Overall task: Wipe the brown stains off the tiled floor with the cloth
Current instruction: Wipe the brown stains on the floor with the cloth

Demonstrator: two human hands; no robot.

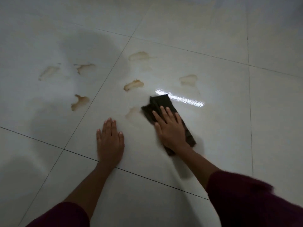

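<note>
A dark cloth point(161, 106), brownish-green and folded into a long strip, is laid flat on the floor point(213, 145) right of centre. It is pressed down by the right hand point(170, 128), whose fingers are held straight and spread on top of it; nothing is gripped. The far end of the cloth is seen beyond the fingertips, and the near end is seen beside the wrist. Its edges are slightly blurred.

The left hand point(109, 140) is laid flat on the bare floor, palm down, with fingers straight and together, well apart from the cloth. Dark red sleeves point(246, 202) are seen on both forearms.

The floor is made of large glossy pale tiles parted by thin dark grout lines. Brown stains are scattered beyond the hands. A faint stain point(132, 112) is seen just left of the cloth. A stronger one point(133, 85) is seen farther out, and another point(79, 102) left of a grout line. Paler ones are seen at the far left point(48, 72), beside it point(85, 68), at the top point(139, 56) and at the right point(188, 79). A bright streaked glare point(180, 99) is reflected just beyond the cloth.
</note>
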